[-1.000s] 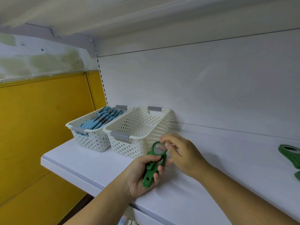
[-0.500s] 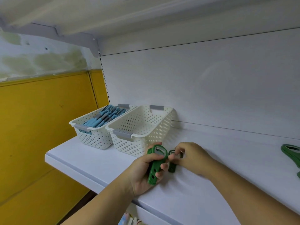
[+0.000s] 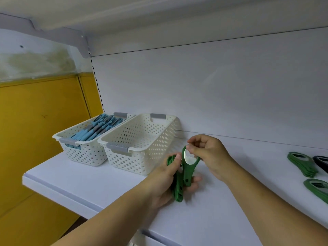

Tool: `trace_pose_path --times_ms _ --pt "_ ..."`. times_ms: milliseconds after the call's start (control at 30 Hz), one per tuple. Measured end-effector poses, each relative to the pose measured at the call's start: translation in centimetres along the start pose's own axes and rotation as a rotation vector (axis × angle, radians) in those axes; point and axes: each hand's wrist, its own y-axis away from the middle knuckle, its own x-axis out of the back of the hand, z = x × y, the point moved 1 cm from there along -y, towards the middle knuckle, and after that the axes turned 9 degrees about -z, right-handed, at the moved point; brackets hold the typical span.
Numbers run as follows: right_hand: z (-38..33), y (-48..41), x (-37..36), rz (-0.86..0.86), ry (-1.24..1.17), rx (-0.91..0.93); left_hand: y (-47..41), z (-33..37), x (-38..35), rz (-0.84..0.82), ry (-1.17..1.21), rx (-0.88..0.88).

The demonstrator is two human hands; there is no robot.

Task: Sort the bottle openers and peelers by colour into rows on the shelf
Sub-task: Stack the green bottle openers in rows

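My left hand grips a small stack of green bottle openers above the white shelf. My right hand pinches the ring end of one green bottle opener, whose handle rests against the stack in my left hand. Both hands hover just right of an empty white basket. A second white basket to its left holds several blue peelers. At the far right of the shelf lie stacked green openers, more green ones and a dark opener.
The white back panel rises behind the shelf, and an upper shelf hangs overhead. A yellow wall stands to the left. The shelf's front edge runs diagonally below my forearms.
My right hand has lifted one green opener upright by its ring end beside the stack in my left hand. The view has shifted slightly to the right.
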Motion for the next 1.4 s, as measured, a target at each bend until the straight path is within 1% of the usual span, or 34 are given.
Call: trace_pose_path --times_ms 67,167,200,300,367,400,500,567,667,767,833,900,967,1033,1100,1200,1267,1400 --pt "0.0 0.2 -0.2 0.024 0.071 0.003 -1.1 -0.2 -0.8 -0.077 -0.017 0.018" --pt "-0.5 0.6 0.2 0.034 0.081 -0.068 -2.5 -0.1 -1.4 -0.180 0.027 -0.003" --pt "-0.8 0.5 0.5 0.064 0.110 -0.058 -2.8 -0.1 -1.6 -0.190 0.029 -0.012" --pt "-1.8 0.5 1.7 0.241 0.304 -0.011 -3.6 0.2 -1.6 -0.172 -0.007 -0.075" --pt "-2.0 1.6 2.6 0.292 0.391 -0.107 -4.2 0.8 -1.7 -0.136 -0.022 -0.160" --pt "-1.8 2.8 3.1 0.263 0.429 -0.189 -4.5 1.2 -2.0 -0.120 -0.049 -0.202" --pt "-1.3 7.7 4.1 0.082 0.505 -0.418 -5.7 1.8 -3.1 -0.093 -0.196 -0.309" --pt "-1.2 10.5 4.5 0.049 0.541 -0.469 -5.9 1.2 -4.5 -0.163 -0.315 -0.358" --pt "-1.2 12.9 4.6 0.087 0.577 -0.412 -5.2 -0.9 -7.2 -0.405 -0.505 -0.374" --pt "-1.6 14.2 4.0 0.161 0.479 -0.341 -4.5 -2.8 -9.2 -0.631 -0.574 -0.398" --pt "-1.5 14.9 4.0 0.230 0.417 -0.313 -4.6 -3.7 -9.7 -0.707 -0.613 -0.465" --pt "-1.2 15.6 4.2 0.262 0.404 -0.322 -4.8 -4.5 -9.4 -0.758 -0.627 -0.509" --pt "-0.8 16.3 4.6 0.247 0.442 -0.326 -4.9 -5.2 -8.8 -0.840 -0.678 -0.543" --pt "-0.9 16.9 4.9 0.215 0.536 -0.358 -4.8 -5.5 -8.3 -0.915 -0.698 -0.518" --pt "-1.0 17.5 5.1 0.181 0.596 -0.372 -4.6 -5.4 -8.0 -0.941 -0.673 -0.479" --pt "-1.0 17.9 4.8 0.171 0.594 -0.353 -4.6 -5.5 -8.0 -0.943 -0.604 -0.447" --pt "-0.8 17.8 4.6 0.167 0.660 -0.342 -4.6 -5.6 -8.0 -0.926 -0.597 -0.479" --pt "-0.7 17.4 3.9 0.141 0.814 -0.363 -4.5 -5.5 -8.1 -0.873 -0.673 -0.555"
